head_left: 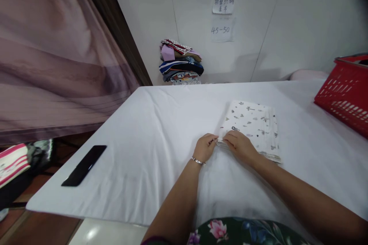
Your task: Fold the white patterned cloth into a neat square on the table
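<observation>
A folded white cloth [250, 122] with small grey and brown plant prints lies on the white-covered table [138, 130], right of the middle. At its near left corner, my left hand [205, 146] pinches the folded layers between thumb and fingers; a silvery bracelet is on that wrist. Close beside it, my right hand [240, 144] grips the near edge of the same cloth, its fingertips bent over the layers. The cloth's stacked edges show along the near side.
A black phone-like slab [84, 165] lies at the table's left. Beyond the far edge rises a pile of folded fabrics [181, 63] by the wall. A red plastic basket [345, 92] stands at the right. Pinkish curtains [57, 53] hang on the left.
</observation>
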The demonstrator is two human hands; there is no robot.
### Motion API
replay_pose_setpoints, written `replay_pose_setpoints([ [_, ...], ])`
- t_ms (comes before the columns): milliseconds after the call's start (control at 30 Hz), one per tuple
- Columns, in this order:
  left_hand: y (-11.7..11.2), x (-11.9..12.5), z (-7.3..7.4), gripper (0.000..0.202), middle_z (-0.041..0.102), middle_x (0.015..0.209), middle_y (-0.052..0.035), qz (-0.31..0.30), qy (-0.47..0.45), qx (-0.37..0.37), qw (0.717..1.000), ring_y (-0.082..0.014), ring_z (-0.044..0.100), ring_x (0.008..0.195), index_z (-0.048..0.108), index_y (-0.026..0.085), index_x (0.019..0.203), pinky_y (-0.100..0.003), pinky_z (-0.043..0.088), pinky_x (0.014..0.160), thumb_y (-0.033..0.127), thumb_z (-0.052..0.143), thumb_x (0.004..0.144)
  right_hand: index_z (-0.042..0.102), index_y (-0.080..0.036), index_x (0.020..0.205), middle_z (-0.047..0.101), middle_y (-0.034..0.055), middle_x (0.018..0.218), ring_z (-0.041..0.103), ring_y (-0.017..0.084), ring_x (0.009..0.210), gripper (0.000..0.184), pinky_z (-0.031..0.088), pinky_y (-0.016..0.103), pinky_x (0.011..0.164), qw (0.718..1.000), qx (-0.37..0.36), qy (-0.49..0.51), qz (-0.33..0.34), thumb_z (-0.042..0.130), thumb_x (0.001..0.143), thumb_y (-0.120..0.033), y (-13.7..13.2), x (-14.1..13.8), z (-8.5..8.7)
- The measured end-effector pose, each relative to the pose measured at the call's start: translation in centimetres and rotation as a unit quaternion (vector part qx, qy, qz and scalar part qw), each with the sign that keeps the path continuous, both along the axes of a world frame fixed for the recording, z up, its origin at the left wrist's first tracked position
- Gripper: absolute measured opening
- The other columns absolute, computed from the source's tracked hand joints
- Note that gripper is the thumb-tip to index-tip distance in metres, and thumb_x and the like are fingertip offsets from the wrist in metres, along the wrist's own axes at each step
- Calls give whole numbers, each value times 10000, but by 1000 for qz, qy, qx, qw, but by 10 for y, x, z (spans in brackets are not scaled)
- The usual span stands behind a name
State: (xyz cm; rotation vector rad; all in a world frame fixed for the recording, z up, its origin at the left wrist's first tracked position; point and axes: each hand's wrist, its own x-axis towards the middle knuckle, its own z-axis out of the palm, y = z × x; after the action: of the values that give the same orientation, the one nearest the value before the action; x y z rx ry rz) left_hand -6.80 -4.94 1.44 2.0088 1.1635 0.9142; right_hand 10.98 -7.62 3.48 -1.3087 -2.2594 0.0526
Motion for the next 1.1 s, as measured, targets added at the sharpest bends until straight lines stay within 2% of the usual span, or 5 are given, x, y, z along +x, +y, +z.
replay_pose_setpoints([
  [333,-3,0,3,221,607,917,-9,1,100,90,991,-119,550,874,591,225,949,-235,437,775,203,384,875,597,-198,864,602,61,850,531,185,816,224,427,317,697,1000,-3,-4,16,376,899,-214,-2,0,0],
  [567,-11,-1,7,196,580,903,-8,19,167,109,980,-124,531,841,552,220,918,-237,422,732,190,362,881,597,-188,900,600,65,880,525,192,826,197,428,329,719,999,-16,-32,22,421,887,-275,-6,4,3],
  [700,-13,-3,5,145,579,911,0,8,136,97,986,-121,539,829,550,223,919,-230,432,719,185,435,840,602,-190,934,604,70,916,527,196,848,196,433,331,730,999,-3,-35,15,428,883,-265,-6,7,-1],
  [833,-11,-4,1,219,578,984,0,2,84,72,994,-108,554,787,553,233,1004,-228,455,724,193,512,793,611,-178,937,614,75,904,533,193,841,218,438,326,732,999,15,-24,15,405,894,-235,-5,6,-3],
  [1100,-6,-2,-1,215,605,934,3,6,60,62,996,-112,560,868,607,233,951,-229,445,791,207,410,868,618,-188,913,620,67,867,542,187,811,236,442,325,707,999,32,-8,8,391,902,-250,-5,3,0],
])
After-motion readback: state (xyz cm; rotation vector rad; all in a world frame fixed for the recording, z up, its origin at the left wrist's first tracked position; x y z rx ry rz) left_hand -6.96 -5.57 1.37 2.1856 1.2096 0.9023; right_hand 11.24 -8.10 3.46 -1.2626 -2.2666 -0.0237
